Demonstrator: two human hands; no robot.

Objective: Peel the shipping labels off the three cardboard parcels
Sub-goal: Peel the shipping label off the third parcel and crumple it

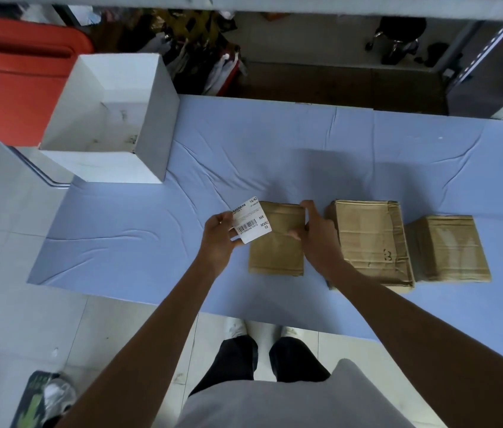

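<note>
Three brown cardboard parcels stand in a row on the blue-covered table (pixel 275 143). The left parcel (pixel 278 245) is the smallest, the middle parcel (pixel 370 239) the largest, and the right parcel (pixel 450 248) sits against it. My left hand (pixel 218 239) pinches a white shipping label (pixel 251 222) with a barcode, lifted beside the left parcel's upper left corner. My right hand (pixel 318 230) grips the right edge of the left parcel, thumb on its top. No label shows on the tops of the three parcels.
An open white box (pixel 151 118) stands at the table's back left corner. A red bin (pixel 12 78) is behind it. Tiled floor lies to the left and in front, with my feet (pixel 262 332) at the table's near edge.
</note>
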